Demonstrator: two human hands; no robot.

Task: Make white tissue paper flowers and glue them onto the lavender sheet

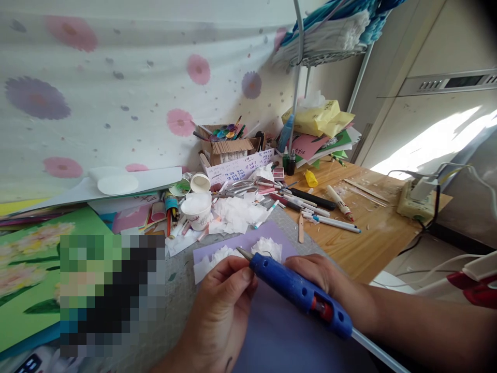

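My right hand [316,277] grips a blue glue gun [301,292], its metal tip pointing left over a lilac sheet of paper [267,235]. My left hand [225,298] is closed in a pinch right at the gun's tip; what it pinches is too small to make out. Just beyond the tip, white tissue flowers [267,247] lie on the lilac sheet, with a second white tuft [221,255] to the left.
Paper cups [197,210], tissue scraps [236,212], scissors, pens and markers [310,199] litter the wooden table [368,233]. A cardboard box of supplies [227,142] stands at the back. A power strip with cables [415,199] sits right. Green flower artwork [31,269] lies left.
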